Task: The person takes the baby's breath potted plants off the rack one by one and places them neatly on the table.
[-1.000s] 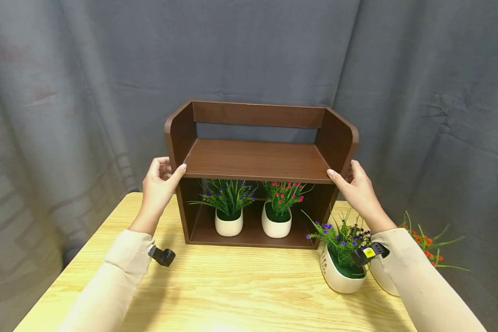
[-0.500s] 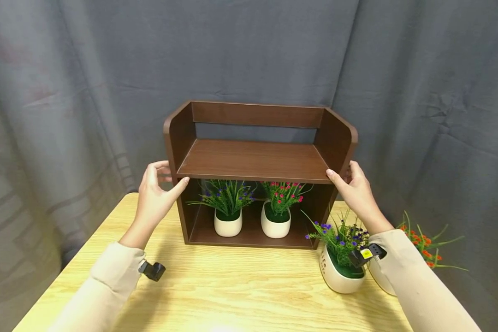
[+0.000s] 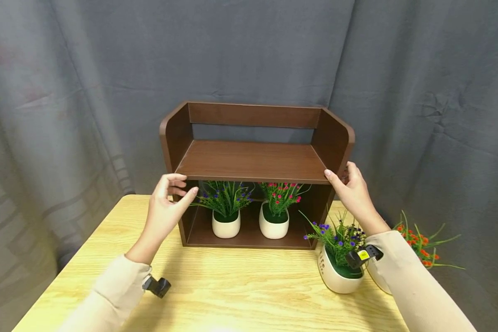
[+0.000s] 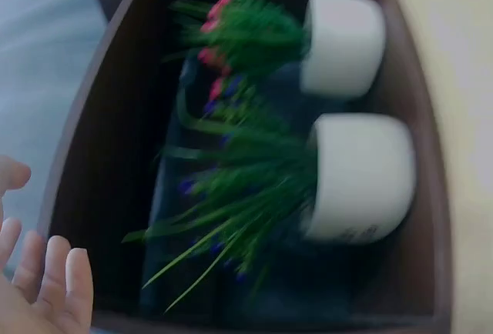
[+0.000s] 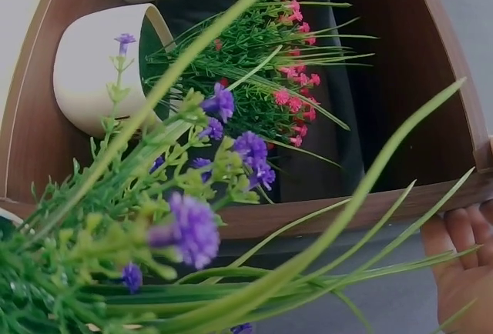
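Observation:
A dark brown two-tier wooden shelf (image 3: 249, 159) stands on the table, with two potted plants in its lower compartment. The left one is a plant with blue-purple flowers (image 3: 226, 226); beside it sits a plant with pink-red flowers (image 3: 274, 226). My right hand (image 3: 354, 193) grips the shelf's right side, thumb at the front edge of the upper board, other fingers on the outer face and partly hidden. In front of the shelf's left side panel hovers my left hand (image 3: 166, 210), thumb and fingers spread apart and nothing between them, also seen in the left wrist view.
At the right, under my right forearm, stand a potted plant with purple flowers (image 3: 341, 276) and an orange-flowered plant (image 3: 420, 244), partly covered by the sleeve. The light wooden table (image 3: 232, 290) extends in front. A grey curtain (image 3: 257, 50) hangs behind the shelf.
My left hand has let go of the shelf's left side, drawn back from it, then come round in front of the side panel. The right hand keeps its hold.

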{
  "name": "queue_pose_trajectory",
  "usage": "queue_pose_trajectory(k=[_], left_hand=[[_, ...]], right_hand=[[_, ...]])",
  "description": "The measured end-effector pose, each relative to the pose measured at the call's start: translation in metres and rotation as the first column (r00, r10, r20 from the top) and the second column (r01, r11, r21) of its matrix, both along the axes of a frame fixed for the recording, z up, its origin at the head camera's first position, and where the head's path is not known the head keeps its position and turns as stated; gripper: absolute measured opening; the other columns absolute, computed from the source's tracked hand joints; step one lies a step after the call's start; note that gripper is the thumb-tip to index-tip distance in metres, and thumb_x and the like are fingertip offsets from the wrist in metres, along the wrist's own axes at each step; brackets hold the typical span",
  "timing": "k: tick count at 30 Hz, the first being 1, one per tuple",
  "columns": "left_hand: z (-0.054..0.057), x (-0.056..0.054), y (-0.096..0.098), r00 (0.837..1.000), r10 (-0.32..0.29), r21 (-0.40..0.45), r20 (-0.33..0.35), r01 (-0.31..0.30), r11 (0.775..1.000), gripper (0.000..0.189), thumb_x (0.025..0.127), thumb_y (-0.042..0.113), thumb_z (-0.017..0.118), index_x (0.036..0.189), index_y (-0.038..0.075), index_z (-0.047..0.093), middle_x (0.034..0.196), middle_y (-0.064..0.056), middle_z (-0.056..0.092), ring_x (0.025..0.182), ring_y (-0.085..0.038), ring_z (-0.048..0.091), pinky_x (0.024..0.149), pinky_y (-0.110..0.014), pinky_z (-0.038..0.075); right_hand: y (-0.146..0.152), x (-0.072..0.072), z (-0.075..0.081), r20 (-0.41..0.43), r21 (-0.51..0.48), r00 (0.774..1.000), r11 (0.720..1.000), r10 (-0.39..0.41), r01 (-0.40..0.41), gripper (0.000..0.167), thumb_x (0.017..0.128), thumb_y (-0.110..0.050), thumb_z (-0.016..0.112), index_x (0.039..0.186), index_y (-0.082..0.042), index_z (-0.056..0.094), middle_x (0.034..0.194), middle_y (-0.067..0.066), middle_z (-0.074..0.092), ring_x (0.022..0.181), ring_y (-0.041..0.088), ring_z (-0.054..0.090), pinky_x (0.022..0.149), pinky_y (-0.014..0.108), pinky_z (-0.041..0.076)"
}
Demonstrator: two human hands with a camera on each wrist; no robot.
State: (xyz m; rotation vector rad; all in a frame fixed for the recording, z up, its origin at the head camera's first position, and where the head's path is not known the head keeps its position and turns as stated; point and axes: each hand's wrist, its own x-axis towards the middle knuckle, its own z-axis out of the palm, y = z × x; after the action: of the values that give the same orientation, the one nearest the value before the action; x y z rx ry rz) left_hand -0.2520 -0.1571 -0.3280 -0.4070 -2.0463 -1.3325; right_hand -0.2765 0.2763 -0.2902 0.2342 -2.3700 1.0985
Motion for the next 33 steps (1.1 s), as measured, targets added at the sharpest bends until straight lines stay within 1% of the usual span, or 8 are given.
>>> queue_pose_trajectory(k=[6,11,17,20,23,26,30,33], left_hand=[[-0.017,0.005,0.021,0.993,-0.107,-0.096,0.04,0.11,0.989,0.035,0.088,0.019,0.08,0.116,0.012,0.06,0.105,-0.007,0.06,0.086,-0.018,0.062,0.065,-0.032,0.053],[-0.023,0.006,0.032,0.968,-0.227,-0.109,0.105,0.238,0.965,0.037,0.089,0.017,0.079,0.12,0.016,0.061,0.108,-0.008,0.061,0.091,-0.021,0.066,0.073,-0.038,0.056],[-0.035,0.003,0.048,0.911,-0.339,-0.124,0.235,0.374,0.919,0.05,0.09,0.027,0.078,0.135,0.017,0.058,0.124,-0.006,0.06,0.109,-0.028,0.063,0.086,-0.046,0.054],[-0.042,0.002,0.055,0.883,-0.369,-0.136,0.291,0.419,0.898,0.059,0.09,0.031,0.078,0.142,0.016,0.054,0.132,-0.006,0.058,0.118,-0.026,0.06,0.096,-0.049,0.049],[-0.05,0.001,0.063,0.863,-0.378,-0.167,0.336,0.45,0.877,0.065,0.09,0.036,0.077,0.146,0.018,0.05,0.139,-0.005,0.054,0.125,-0.024,0.055,0.103,-0.05,0.043],[-0.059,-0.002,0.071,0.836,-0.388,-0.186,0.387,0.483,0.855,0.069,0.09,0.039,0.076,0.149,0.021,0.046,0.146,-0.005,0.048,0.131,-0.031,0.049,0.105,-0.054,0.04],[-0.071,-0.006,0.082,0.787,-0.402,-0.148,0.468,0.518,0.842,0.077,0.088,0.045,0.077,0.153,0.025,0.04,0.153,-0.003,0.039,0.138,-0.034,0.04,0.108,-0.056,0.037],[-0.082,-0.012,0.09,0.752,-0.437,-0.092,0.493,0.545,0.833,0.082,0.088,0.043,0.077,0.155,0.021,0.036,0.156,-0.005,0.036,0.142,-0.031,0.035,0.111,-0.055,0.033]], right_hand=[[-0.001,0.0,0.001,-0.003,0.004,1.0,1.0,-0.004,0.004,0.051,0.103,-0.039,0.056,0.128,0.004,0.044,0.114,0.021,0.045,0.092,0.024,0.046,0.075,0.036,0.039],[-0.001,0.001,0.001,0.008,0.003,1.0,1.0,0.001,-0.001,0.053,0.103,-0.04,0.056,0.13,0.005,0.044,0.117,0.022,0.044,0.095,0.024,0.046,0.077,0.036,0.039],[-0.001,0.002,0.002,0.02,0.022,1.0,1.0,0.012,-0.012,0.054,0.104,-0.039,0.052,0.132,0.006,0.04,0.116,0.023,0.041,0.094,0.028,0.044,0.075,0.039,0.038],[-0.001,0.003,0.003,0.018,0.033,1.0,0.999,0.012,-0.013,0.054,0.105,-0.039,0.051,0.13,0.007,0.04,0.113,0.023,0.04,0.093,0.028,0.043,0.074,0.039,0.037],[-0.001,0.003,0.004,0.017,0.043,1.0,0.999,0.011,-0.012,0.052,0.105,-0.038,0.051,0.127,0.008,0.039,0.111,0.022,0.04,0.092,0.029,0.042,0.073,0.039,0.036],[-0.001,0.003,0.006,0.02,0.051,1.0,0.999,0.013,-0.014,0.051,0.105,-0.037,0.052,0.125,0.009,0.039,0.11,0.023,0.04,0.092,0.03,0.043,0.073,0.04,0.036],[-0.001,0.003,0.007,0.019,0.06,1.0,0.998,0.018,-0.019,0.051,0.105,-0.036,0.052,0.123,0.01,0.039,0.109,0.024,0.039,0.093,0.033,0.043,0.074,0.041,0.036],[-0.001,0.003,0.007,0.023,0.063,1.0,0.998,0.02,-0.021,0.051,0.105,-0.036,0.051,0.122,0.01,0.039,0.11,0.024,0.039,0.093,0.033,0.042,0.074,0.041,0.036]])
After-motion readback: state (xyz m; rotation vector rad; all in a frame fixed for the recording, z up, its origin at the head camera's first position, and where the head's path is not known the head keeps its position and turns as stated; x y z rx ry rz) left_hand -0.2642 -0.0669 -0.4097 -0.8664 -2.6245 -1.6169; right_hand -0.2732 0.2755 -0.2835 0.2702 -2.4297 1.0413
